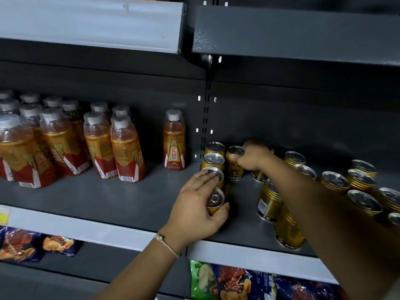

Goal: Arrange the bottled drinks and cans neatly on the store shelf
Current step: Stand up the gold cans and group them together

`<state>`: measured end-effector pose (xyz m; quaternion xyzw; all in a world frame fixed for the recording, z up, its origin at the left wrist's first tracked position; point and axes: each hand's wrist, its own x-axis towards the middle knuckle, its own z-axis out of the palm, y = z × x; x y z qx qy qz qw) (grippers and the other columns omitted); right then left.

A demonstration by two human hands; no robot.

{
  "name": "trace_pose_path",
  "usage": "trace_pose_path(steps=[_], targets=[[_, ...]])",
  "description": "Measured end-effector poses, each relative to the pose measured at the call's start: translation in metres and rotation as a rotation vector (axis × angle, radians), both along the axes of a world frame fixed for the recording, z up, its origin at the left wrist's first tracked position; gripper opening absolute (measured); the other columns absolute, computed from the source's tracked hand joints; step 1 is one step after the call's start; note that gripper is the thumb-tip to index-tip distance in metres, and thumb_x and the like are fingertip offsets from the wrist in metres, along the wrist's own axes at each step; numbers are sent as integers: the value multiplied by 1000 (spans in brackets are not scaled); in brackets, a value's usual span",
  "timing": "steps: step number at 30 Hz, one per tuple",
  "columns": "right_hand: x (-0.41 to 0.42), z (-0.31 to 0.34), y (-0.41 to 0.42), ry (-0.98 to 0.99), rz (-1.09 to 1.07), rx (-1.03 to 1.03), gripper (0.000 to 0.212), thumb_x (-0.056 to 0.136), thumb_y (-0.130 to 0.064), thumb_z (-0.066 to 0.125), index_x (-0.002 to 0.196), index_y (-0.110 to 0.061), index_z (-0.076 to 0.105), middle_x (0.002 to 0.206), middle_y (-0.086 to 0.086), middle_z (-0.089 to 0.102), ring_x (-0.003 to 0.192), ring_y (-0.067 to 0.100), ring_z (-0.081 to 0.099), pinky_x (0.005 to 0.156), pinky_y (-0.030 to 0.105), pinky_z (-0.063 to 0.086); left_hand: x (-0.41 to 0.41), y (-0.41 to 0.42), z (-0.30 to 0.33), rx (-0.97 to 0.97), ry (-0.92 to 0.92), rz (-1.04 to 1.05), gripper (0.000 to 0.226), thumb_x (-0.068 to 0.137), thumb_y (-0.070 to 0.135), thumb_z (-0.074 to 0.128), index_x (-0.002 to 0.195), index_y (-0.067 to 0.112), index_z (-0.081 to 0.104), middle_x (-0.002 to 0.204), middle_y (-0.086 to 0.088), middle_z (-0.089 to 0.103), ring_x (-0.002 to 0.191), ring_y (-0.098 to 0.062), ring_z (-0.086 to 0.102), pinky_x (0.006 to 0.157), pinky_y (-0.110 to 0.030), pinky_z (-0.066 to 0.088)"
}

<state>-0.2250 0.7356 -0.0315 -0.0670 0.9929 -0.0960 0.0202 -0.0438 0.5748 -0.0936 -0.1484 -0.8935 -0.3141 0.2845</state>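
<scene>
Gold cans stand in a column on the dark shelf [129, 202] near its middle. My left hand [194, 211] grips the front gold can [215, 201] of that column, fingers reaching over the can behind it [216, 173]. Further back, my right hand [252, 156] holds a gold can [234, 163] by its top, thumb on the rim. More gold cans [359, 185] stand loosely at the right, two [268, 202] near my right forearm. Orange drink bottles [65, 144] crowd the left, and a single bottle [174, 140] stands apart.
A grey upper shelf [292, 33] overhangs the cans. The slotted upright [205, 118] divides the back panel. Snack bags [238, 282] lie on the shelf below. A pale price rail [86, 228] runs along the front edge.
</scene>
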Motion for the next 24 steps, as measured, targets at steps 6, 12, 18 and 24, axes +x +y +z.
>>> trace_pose_path(steps=[6,12,18,24], targets=[[3,-1,-2,11,12,-25,66,92,-65,53,134,-14,48,140,13,52,130,34,47,112,55,32,-2,0,-1,-10,-13,10,63,77,38,70,129,5,62,134,-7,60,133,-20,47,112,-36,38],[14,14,21,21,42,-208,69,94,-61,54,147,-19,42,145,9,52,130,30,51,103,36,43,-3,0,-4,-12,-25,36,62,76,41,69,128,7,63,133,-5,61,133,-19,47,110,-40,39],[35,27,74,49,-8,-322,32,97,-41,59,126,-26,62,128,2,64,117,21,57,89,29,42,0,0,2,-58,-81,69,66,76,49,65,130,11,61,136,-3,58,135,-18,44,112,-42,35],[69,38,96,-167,140,-236,28,86,-42,75,111,-29,70,116,-5,69,108,14,63,99,37,51,1,4,26,-215,-187,130,67,85,69,31,117,23,67,123,4,65,122,-15,51,112,-45,28]])
